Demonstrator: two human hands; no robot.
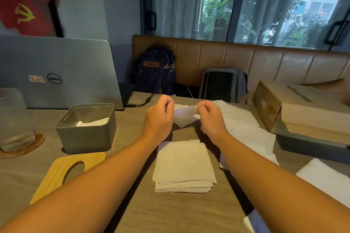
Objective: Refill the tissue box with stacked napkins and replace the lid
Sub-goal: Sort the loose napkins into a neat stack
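Note:
My left hand [160,117] and my right hand [211,117] are raised above the table, each pinching an end of one white napkin [184,117] that hangs between them. Below them a stack of folded napkins [184,166] lies on the table. The grey tissue box [87,134] stands open at the left with a little white tissue inside. Its wooden lid [56,174], with an oval slot, lies flat in front of the box. More loose napkins [246,130] are spread out to the right.
A grey laptop [56,73] stands at the back left, with a glass on a coaster [17,138] at the far left. A cardboard box [303,108] sits at the right. Two backpacks rest on the brown bench [265,58] behind the table.

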